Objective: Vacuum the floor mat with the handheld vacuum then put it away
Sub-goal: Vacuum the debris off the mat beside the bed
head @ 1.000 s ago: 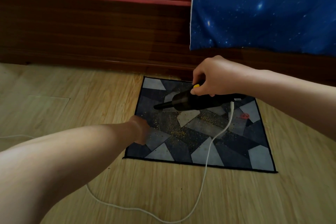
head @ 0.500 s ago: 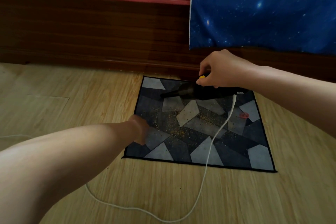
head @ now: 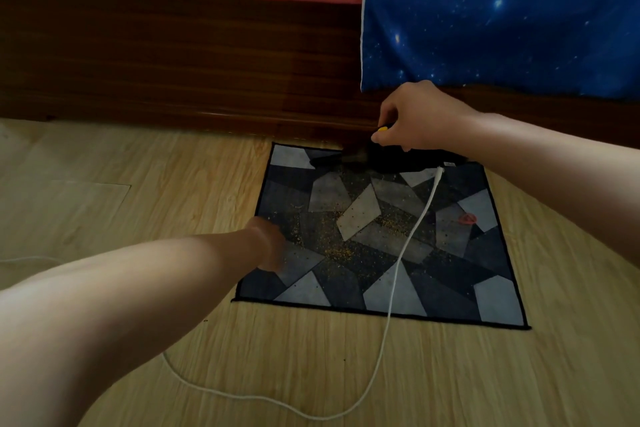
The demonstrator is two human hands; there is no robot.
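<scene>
Wood floor (head: pixel 485 374), crumb-speckled grey mat (head: pixel 433 288): right hand (head: pixel 415 118) grip wraps black vacuum (head: pixel 391 158); left hand (head: pixel 270 243) blurred, cannot tell.

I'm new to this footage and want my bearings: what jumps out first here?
The grey patchwork floor mat lies on the wooden floor, yellow crumbs scattered across its middle. At its far edge the right hand grips a black handheld vacuum, whose white cord trails back across the mat; the left hand rests on the mat's left side.
</scene>
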